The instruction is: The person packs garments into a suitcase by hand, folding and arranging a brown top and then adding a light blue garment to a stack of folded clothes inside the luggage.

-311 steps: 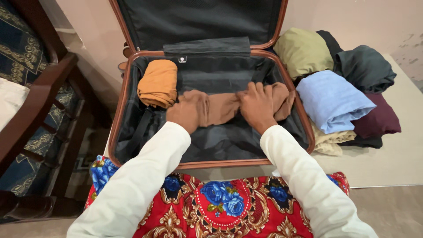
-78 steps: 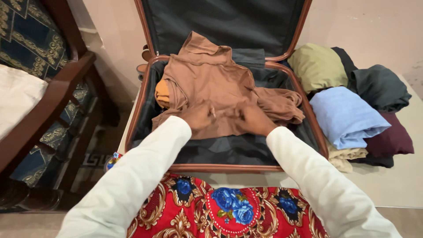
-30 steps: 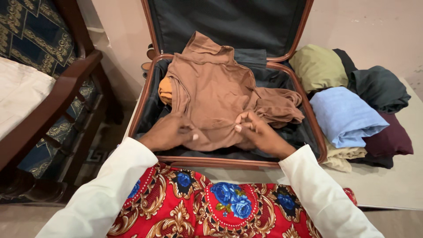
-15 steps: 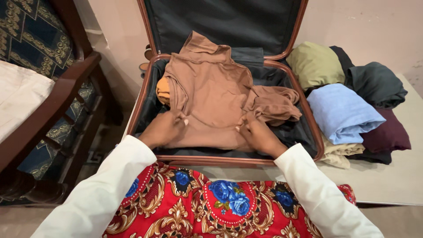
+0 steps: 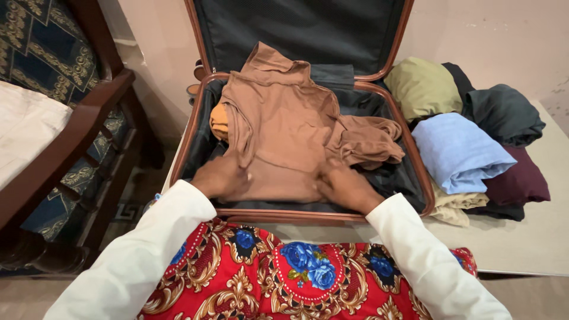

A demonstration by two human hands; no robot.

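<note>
A brown shirt (image 5: 284,124) lies spread in the open suitcase (image 5: 308,214), collar toward the raised lid, one sleeve bunched at the right. My left hand (image 5: 220,176) grips the shirt's lower left edge. My right hand (image 5: 342,185) holds the lower right edge, fingers curled into the cloth. A rolled orange garment (image 5: 219,121) peeks out from under the shirt at the left. Both hands sit near the suitcase's front rim.
Folded clothes are piled right of the suitcase: olive (image 5: 422,86), dark grey (image 5: 504,112), light blue (image 5: 459,151), maroon (image 5: 520,181), beige (image 5: 451,207). A wooden chair with patterned cushions (image 5: 65,118) stands at the left. Red flowered fabric (image 5: 296,272) covers my lap.
Both hands slid down to the shirt's bottom hem and closed on it. Earlier the shirt was rolled in the suitcase; it now lies unrolled and spread.
</note>
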